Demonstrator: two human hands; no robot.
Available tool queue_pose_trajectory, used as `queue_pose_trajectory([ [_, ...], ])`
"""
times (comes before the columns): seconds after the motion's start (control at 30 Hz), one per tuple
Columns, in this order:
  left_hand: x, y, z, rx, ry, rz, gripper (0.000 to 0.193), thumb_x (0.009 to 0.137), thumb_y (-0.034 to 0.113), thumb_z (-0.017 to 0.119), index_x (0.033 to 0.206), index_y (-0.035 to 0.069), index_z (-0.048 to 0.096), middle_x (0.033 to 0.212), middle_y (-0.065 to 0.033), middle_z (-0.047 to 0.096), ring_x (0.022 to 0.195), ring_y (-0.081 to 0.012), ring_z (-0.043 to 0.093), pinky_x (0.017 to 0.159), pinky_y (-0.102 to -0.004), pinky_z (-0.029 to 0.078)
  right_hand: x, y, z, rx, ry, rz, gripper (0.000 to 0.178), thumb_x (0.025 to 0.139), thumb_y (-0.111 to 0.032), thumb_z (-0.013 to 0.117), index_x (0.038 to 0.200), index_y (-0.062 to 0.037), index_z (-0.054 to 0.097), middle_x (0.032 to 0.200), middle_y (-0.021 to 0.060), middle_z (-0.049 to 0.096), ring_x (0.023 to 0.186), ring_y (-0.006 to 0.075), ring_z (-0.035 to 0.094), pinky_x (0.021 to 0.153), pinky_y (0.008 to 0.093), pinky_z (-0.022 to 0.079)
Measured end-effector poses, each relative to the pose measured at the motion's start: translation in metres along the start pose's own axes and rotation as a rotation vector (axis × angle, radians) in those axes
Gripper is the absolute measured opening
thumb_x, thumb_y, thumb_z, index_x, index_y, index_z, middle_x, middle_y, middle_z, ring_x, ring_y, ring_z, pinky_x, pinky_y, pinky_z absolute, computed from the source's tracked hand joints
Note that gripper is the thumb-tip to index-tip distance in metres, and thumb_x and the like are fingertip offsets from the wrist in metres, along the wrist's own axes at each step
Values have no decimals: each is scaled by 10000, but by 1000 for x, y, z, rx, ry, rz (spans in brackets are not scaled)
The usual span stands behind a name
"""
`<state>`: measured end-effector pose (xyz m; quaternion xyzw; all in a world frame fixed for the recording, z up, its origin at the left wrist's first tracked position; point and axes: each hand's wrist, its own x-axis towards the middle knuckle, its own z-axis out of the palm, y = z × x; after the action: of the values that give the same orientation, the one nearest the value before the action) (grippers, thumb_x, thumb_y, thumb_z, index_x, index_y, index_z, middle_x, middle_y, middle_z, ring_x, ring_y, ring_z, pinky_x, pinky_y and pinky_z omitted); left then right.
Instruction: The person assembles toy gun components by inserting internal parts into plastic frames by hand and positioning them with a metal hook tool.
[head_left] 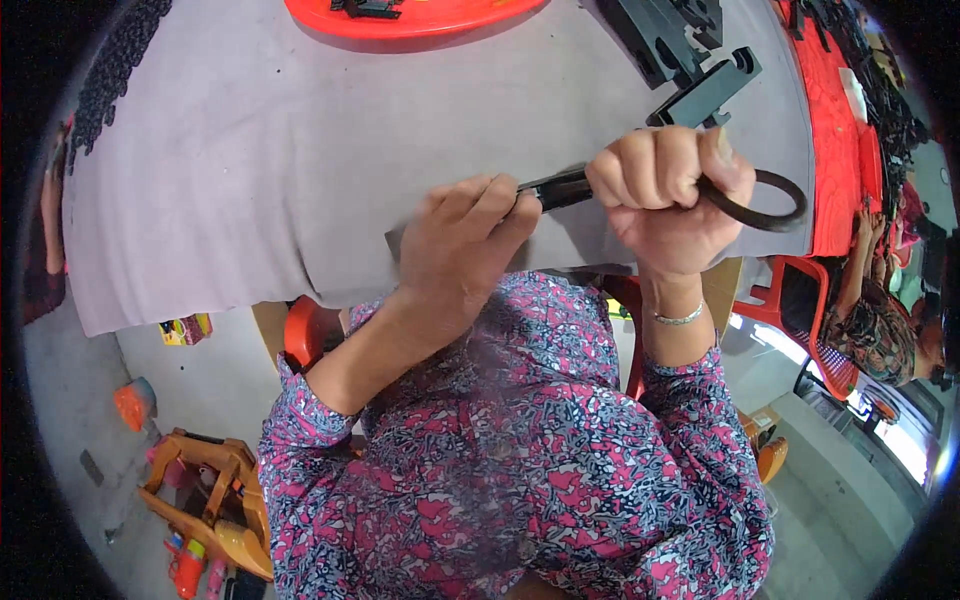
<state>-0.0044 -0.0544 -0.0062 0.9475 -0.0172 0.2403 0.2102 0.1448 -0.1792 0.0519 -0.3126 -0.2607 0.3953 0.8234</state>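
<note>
Bright middle, black curved rim

Even, fairly bright light covers the pale desk [220, 160], with a soft shadow under the red tray [450, 26] at top centre and a faint darker patch below and left of the right hand [665, 195]. Glare burns white in the bright opening [908, 450] at lower right. Fisheye distortion curves the desk's edges; black fills the corners. The right hand looks reasonably sharp, while the left and right rims turn stretched and soft.
</note>
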Motion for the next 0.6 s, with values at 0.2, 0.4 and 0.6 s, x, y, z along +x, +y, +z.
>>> queue_pose_trajectory([
  [0.2, 0, -2, 2, -34, 18, 14, 363, 781, 121, 641, 1141, 99, 612, 1137, -35, 542, 1082, -212, 570, 878, -381, 480, 2, 4, -5, 42, 35, 24, 529, 1000, -400, 398, 542, -152, 303, 501, -56, 234, 485, 98, 188, 493, 301, 191],
  [0.4, 0, -1, 1, -31, 12, 7, 354, 779, 108, 646, 1131, 96, 615, 1138, -38, 543, 1078, -213, 574, 871, -379, 482, 6, 4, -8, 67, -19, 39, 531, 998, -385, 406, 534, -152, 295, 495, -57, 228, 475, 99, 179, 488, 304, 187],
  [0.6, 1, -2, 2, -25, 20, 17, 364, 772, 112, 646, 1134, 98, 611, 1127, -39, 548, 1062, -214, 575, 869, -379, 480, 6, 3, -10, 13, -59, 69, 521, 1007, -419, 393, 562, -155, 341, 510, -56, 296, 496, 98, 170, 506, 286, 183],
])
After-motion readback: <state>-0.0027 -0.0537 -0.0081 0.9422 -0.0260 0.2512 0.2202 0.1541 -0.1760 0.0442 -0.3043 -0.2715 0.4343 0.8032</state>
